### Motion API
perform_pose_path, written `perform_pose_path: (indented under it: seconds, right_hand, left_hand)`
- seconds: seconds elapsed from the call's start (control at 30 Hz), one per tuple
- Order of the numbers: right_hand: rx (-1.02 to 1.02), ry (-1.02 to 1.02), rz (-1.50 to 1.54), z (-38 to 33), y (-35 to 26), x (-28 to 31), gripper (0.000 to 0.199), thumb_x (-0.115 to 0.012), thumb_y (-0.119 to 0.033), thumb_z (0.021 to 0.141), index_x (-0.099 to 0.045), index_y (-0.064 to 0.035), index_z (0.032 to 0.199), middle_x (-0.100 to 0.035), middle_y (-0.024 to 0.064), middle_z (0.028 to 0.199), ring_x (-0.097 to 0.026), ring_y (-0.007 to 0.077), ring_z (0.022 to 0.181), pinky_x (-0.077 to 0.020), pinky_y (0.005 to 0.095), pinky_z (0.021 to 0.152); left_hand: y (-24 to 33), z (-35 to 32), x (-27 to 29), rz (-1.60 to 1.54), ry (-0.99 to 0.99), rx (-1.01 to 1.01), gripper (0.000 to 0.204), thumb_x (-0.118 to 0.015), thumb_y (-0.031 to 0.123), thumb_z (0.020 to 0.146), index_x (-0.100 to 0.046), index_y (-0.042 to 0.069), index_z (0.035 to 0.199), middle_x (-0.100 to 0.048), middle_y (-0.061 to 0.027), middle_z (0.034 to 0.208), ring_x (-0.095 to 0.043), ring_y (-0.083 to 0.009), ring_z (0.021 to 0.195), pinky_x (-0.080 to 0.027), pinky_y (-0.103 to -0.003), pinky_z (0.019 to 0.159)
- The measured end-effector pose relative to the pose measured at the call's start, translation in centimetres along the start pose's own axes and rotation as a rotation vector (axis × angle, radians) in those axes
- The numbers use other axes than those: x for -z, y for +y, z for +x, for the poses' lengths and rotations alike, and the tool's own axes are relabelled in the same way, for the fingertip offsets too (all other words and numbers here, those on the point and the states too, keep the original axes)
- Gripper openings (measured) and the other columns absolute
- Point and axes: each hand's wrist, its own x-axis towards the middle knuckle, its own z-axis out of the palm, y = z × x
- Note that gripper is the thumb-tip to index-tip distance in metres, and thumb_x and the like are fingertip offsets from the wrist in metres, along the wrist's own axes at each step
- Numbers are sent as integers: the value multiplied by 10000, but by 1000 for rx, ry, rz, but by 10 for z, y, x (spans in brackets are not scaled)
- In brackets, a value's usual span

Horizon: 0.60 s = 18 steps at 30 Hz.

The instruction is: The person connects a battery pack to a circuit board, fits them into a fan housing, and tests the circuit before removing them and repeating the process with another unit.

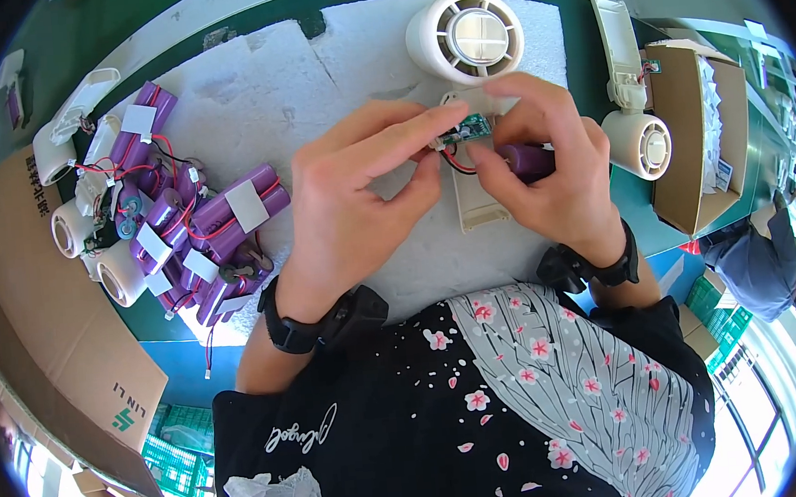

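A white handheld fan [466,38] lies on a pale foam sheet, its round grille at the far side and its open handle shell [481,216] toward me. Over the handle, my left hand [355,172] pinches a small green circuit board [471,128] between thumb and fingers. Red and black wires [457,162] run from beside the board. My right hand [554,157] is closed around a purple battery [530,161], with its thumb and fingertips close to the board. The fingers cover part of the battery and the wire ends.
Several purple battery packs [218,216] with wires are heaped at the left, beside white fan bodies [69,228]. Another opened fan [637,141] stands at the right, next to a cardboard box [698,145]. A large cardboard box [59,340] flanks the left side. A person [759,262] is farther right.
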Motion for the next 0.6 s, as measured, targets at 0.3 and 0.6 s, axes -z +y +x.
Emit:
perform_pose_path:
  seconds: [0.3, 0.6]
  right_hand:
    - [183, 9, -55, 2, 13, 1, 479, -821, -19, 678, -683, -53, 1136, -664, 82, 888, -632, 142, 680, -491, 236, 559]
    - [207, 54, -59, 4, 12, -2, 452, -841, -42, 661, -706, -47, 1093, -683, 83, 897, -627, 137, 678, -499, 233, 572]
  left_hand:
    - [-8, -1, -8, -212, 135, 62, 339, -673, -69, 755, -701, 12, 1083, -701, -118, 959, -709, -179, 792, -570, -262, 716]
    - [-10, -1, -8, 26, 171, -48, 230, -702, -26, 741, -745, 29, 961, -712, -96, 884, -700, -186, 727, -550, -251, 643]
